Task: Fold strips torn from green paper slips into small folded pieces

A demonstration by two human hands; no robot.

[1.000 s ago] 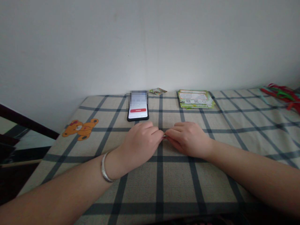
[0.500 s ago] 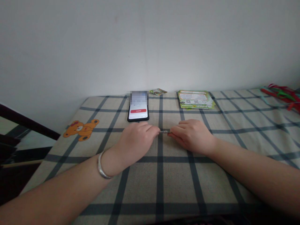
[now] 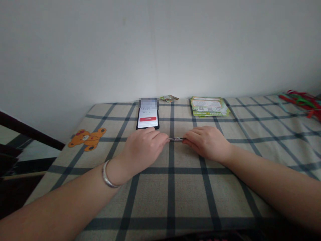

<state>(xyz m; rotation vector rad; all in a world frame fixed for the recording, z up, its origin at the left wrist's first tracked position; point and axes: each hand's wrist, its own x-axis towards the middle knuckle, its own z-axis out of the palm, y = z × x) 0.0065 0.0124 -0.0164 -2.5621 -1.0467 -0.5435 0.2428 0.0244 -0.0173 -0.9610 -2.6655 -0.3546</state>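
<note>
Between my hands is a thin piece of folded paper [image 3: 176,139], seen nearly edge-on just above the checked cloth. My left hand [image 3: 145,147], with a silver bangle at the wrist, pinches its left end. The fingers of my right hand [image 3: 207,142] are closed on the other end. Most of the paper is hidden behind the fingers; only a narrow layered strip shows in the gap. Just beyond my left hand lies a phone [image 3: 147,119] with a lit screen and a red button.
A small folded paper piece [image 3: 169,98] lies by the wall [image 3: 160,50]. To its right is a stack of green printed sheets [image 3: 210,107]. Red and green strips [image 3: 304,102] lie at the far right. An orange bear figure [image 3: 87,139] is on the tablecloth [image 3: 155,197] at left.
My hands have drawn apart sideways and moved slightly away from me, so more of the folded paper shows between them. My left hand now covers the phone's near edge.
</note>
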